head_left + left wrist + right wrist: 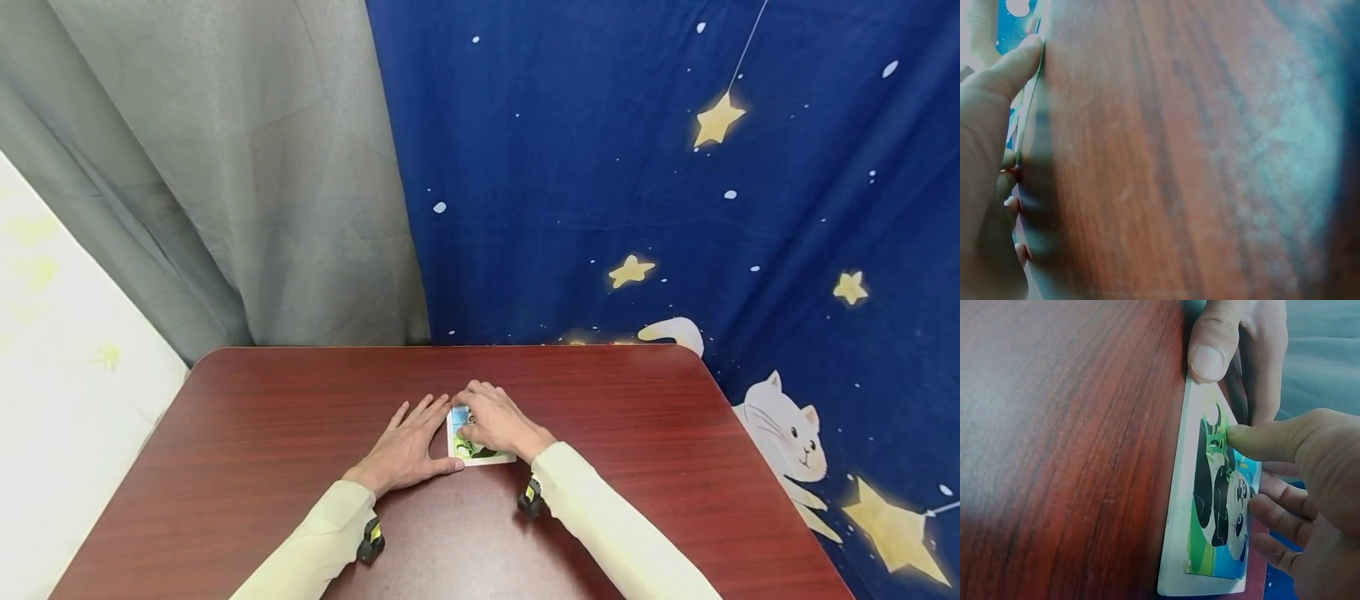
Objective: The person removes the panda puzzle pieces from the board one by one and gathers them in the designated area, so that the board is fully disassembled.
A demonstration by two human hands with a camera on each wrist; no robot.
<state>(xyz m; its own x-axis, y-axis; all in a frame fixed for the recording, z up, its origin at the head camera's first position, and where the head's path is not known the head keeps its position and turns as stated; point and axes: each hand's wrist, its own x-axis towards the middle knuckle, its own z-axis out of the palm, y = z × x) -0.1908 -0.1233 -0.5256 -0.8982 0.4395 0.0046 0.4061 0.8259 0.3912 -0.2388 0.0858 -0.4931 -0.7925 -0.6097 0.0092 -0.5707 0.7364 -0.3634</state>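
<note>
Fingers [429,421] of left hand [403,454] spread, thumb [1213,347] touching white-bordered rectangular panda puzzle [1213,500]; right hand [498,423] with fingers loosely bent, touching it; red-brown wood-grain table [637,433].

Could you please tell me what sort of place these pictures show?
Probably an indoor room, perhaps a curtained corner set up for tabletop work: there is a reddish wood-grain table, with a grey curtain and a star-printed blue curtain behind it.

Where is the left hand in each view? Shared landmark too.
Head: left hand in lower half, left of centre, beside the panda puzzle.
Left wrist: left hand along the left edge, cropped.
Right wrist: left hand at top, right of centre, at the panda puzzle's upper end.
Shared landmark: wood-grain tabletop, in all three.
</note>
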